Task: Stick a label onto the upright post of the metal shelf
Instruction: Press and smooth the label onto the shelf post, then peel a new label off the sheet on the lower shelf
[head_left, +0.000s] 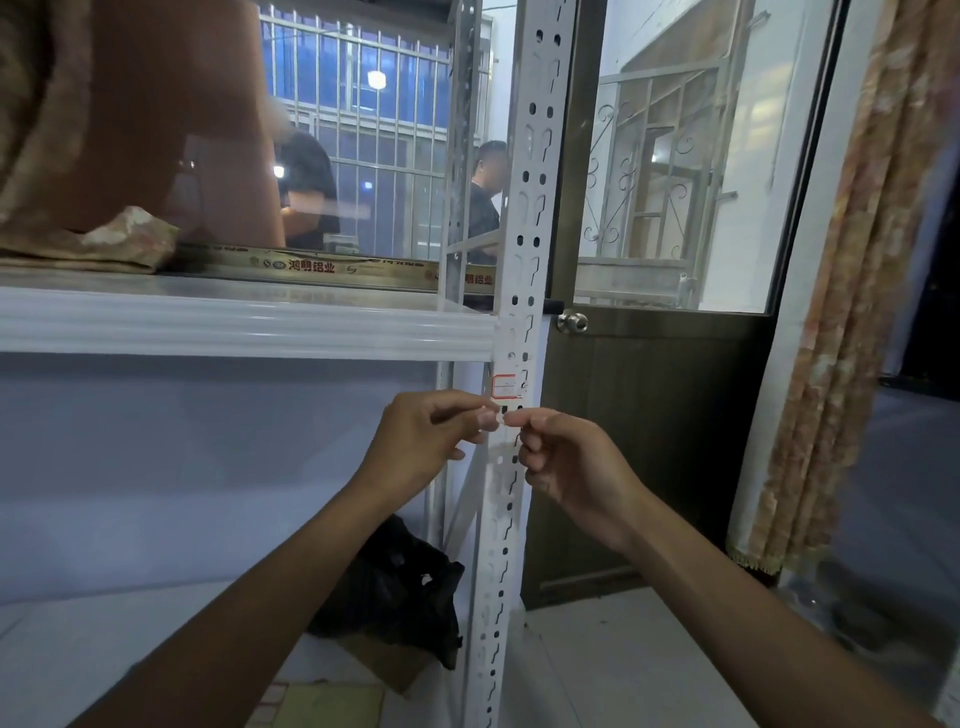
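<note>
A white perforated upright post of the metal shelf runs down the middle of the view. A white label with a red border is stuck on the post just below the white shelf beam. In front of the post, right under that label, my left hand and my right hand meet at the fingertips. Together they pinch a small white piece between thumbs and forefingers; it is too small to make out.
A folded patterned cloth lies on the shelf. A black bag sits on the floor behind the post. A brown door with a knob stands right of the post, a curtain farther right. Two people stand beyond the window.
</note>
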